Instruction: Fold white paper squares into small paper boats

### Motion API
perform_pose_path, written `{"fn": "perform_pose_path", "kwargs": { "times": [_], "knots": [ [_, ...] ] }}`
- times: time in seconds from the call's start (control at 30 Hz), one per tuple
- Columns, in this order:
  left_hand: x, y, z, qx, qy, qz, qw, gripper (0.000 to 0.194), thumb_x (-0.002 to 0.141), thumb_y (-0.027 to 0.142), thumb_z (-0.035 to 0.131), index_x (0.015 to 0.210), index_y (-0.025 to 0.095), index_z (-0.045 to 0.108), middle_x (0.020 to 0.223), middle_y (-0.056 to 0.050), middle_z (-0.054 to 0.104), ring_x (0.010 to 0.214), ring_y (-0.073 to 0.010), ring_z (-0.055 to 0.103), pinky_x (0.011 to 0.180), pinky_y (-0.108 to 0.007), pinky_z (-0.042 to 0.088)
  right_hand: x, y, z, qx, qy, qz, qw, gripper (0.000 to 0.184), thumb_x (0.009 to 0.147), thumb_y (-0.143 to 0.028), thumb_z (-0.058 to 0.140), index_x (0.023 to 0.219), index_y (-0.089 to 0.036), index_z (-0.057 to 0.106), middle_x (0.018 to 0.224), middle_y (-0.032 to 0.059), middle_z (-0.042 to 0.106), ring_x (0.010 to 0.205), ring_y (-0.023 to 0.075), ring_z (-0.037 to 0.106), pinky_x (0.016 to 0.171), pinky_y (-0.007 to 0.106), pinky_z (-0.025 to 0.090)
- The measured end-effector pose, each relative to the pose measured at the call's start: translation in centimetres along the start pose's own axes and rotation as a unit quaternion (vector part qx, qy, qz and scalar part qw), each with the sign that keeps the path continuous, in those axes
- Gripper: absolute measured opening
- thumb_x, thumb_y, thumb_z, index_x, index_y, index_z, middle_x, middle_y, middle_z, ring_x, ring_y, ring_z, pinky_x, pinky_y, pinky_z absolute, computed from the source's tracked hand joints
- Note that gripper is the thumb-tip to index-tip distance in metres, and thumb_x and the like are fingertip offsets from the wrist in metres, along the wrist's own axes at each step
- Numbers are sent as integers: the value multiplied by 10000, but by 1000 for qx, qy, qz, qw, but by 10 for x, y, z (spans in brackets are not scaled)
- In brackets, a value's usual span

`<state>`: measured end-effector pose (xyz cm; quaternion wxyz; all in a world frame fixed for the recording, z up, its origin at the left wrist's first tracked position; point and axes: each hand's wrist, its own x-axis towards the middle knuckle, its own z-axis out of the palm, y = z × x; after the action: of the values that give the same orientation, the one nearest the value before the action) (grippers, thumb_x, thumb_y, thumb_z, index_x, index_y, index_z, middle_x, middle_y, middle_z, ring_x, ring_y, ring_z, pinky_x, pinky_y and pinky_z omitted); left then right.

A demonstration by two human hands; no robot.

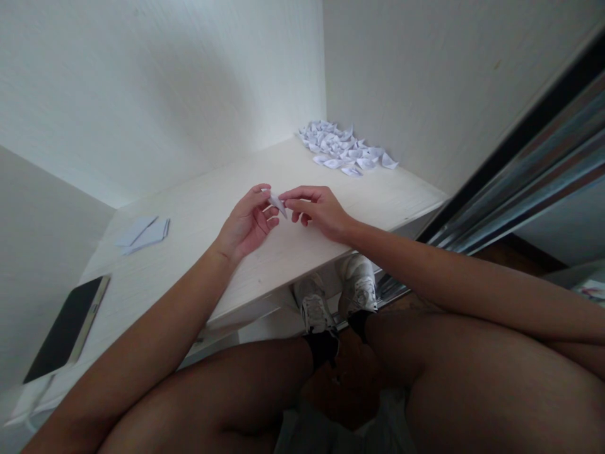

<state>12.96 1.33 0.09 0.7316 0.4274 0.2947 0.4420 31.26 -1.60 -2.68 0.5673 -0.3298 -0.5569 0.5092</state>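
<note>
Above the middle of the white tabletop (203, 208), a small piece of folded white paper (278, 203) is held up. My left hand (249, 221) pinches its upper left end between thumb and fingers. From the other side, the fingertips of my right hand (317, 211) meet the paper's right edge, thumb and index finger close together on it. The paper is narrow and pointed at its lower end; its exact folded shape is too small to make out.
A heap of small folded white paper pieces (338, 148) lies in the far right corner against the wall. Flat white paper sheets (146, 234) lie at the left. A dark flat tablet-like object (69, 328) is at the near left. A metal-framed sliding door (510, 151) stands at the right.
</note>
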Motion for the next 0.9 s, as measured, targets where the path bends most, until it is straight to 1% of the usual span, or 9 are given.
{"fn": "perform_pose_path", "kwargs": {
  "times": [0.07, 0.17, 0.23, 0.3, 0.43, 0.5, 0.63, 0.73, 0.9],
  "knots": [
    [0, 2, 0, -26, -1, -3, 1000, 243, 807, 153, 811, 993, 208, 665, 739, 40, 730, 594, -78, 690, 550, -140, 589, -1, -1, -1, 3, -12, 9, 1000, 282, 769, -339, 779, 1000, -179, 796, 865, 10, 758, 619, 74, 580, 501, 207, 402],
    [-1, 2, 2, -32, -12, 11, 999, 397, 745, 65, 826, 1080, 228, 689, 777, 38, 736, 636, -84, 694, 598, -147, 590, -1, -1, -3, 12, -23, 18, 1000, 318, 763, -325, 795, 1049, -184, 800, 850, 6, 753, 638, 85, 589, 536, 219, 419],
    [-2, 0, 3, -21, -9, 27, 999, 504, 703, 37, 841, 1132, 258, 697, 817, 31, 745, 676, -102, 701, 615, -167, 587, 0, 0, -4, 22, -25, 22, 999, 331, 752, -313, 814, 1058, -189, 805, 825, 1, 749, 661, 96, 608, 567, 227, 436],
    [-3, -2, 3, -8, -5, 46, 999, 555, 683, 29, 850, 1156, 278, 702, 847, 29, 745, 704, -111, 701, 623, -183, 577, 1, 2, -4, 29, -28, 24, 999, 351, 734, -295, 837, 1071, -200, 812, 842, 2, 761, 712, 109, 637, 610, 237, 458],
    [-2, -6, 3, 25, 1, 88, 996, 606, 654, 3, 836, 1182, 263, 690, 858, 30, 741, 740, -117, 705, 672, -218, 574, 1, 3, -6, 26, -35, 25, 999, 386, 724, -263, 843, 1108, -235, 822, 952, 7, 796, 811, 126, 669, 687, 259, 493],
    [-1, -7, 2, 42, 4, 103, 994, 633, 637, 0, 831, 1196, 249, 670, 860, 27, 746, 762, -133, 721, 695, -241, 576, 0, 4, -6, 25, -38, 24, 999, 389, 730, -250, 832, 1119, -252, 825, 976, 4, 802, 836, 133, 676, 707, 266, 504],
    [0, -9, 3, 62, 3, 119, 991, 638, 615, 14, 831, 1184, 234, 647, 834, 33, 741, 774, -161, 738, 730, -284, 586, 1, 7, -6, 29, -42, 14, 999, 364, 733, -223, 822, 1094, -269, 837, 913, -8, 799, 802, 129, 675, 703, 264, 508],
    [-1, -9, 4, 75, -2, 123, 990, 628, 616, 24, 844, 1174, 234, 646, 843, 37, 736, 775, -151, 726, 763, -293, 587, 1, 9, -7, 35, -41, 5, 999, 337, 735, -201, 814, 1063, -272, 847, 864, -17, 789, 774, 122, 670, 719, 265, 523],
    [-2, -10, 4, 73, -2, 125, 989, 657, 588, 66, 897, 1181, 222, 662, 870, 24, 742, 774, -138, 707, 760, -276, 579, 1, 7, -6, 25, -36, 4, 999, 360, 706, -175, 800, 1053, -258, 852, 886, -8, 796, 784, 125, 668, 780, 290, 552]
  ]
}}
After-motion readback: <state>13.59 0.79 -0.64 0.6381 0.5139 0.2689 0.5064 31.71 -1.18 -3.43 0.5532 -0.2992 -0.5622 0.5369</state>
